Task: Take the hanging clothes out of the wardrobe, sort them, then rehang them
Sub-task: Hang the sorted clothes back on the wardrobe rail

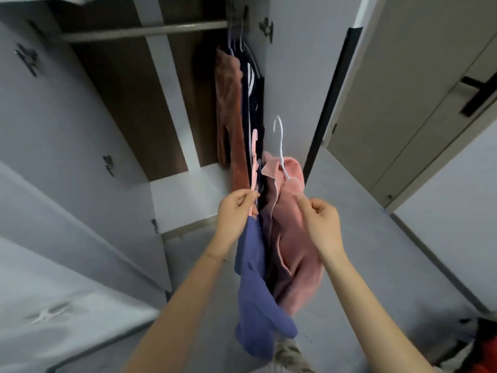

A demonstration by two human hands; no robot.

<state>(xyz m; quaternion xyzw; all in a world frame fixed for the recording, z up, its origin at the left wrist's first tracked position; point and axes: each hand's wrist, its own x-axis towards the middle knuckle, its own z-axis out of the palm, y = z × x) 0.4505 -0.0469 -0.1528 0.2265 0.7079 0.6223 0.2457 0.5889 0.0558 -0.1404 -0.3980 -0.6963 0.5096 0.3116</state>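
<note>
Before the open wardrobe (121, 103), a pink hanger (254, 168) bearing a blue garment (258, 292) is pinched by the left grip (236, 211), and a pink garment (290, 238) on a white hanger (280, 141) is clutched by the curled right grip (320, 219), with other clothes (231, 103) hung at the right end of the rail (145, 30).

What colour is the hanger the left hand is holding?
The hanger is pink, clearest in the head view.
</note>
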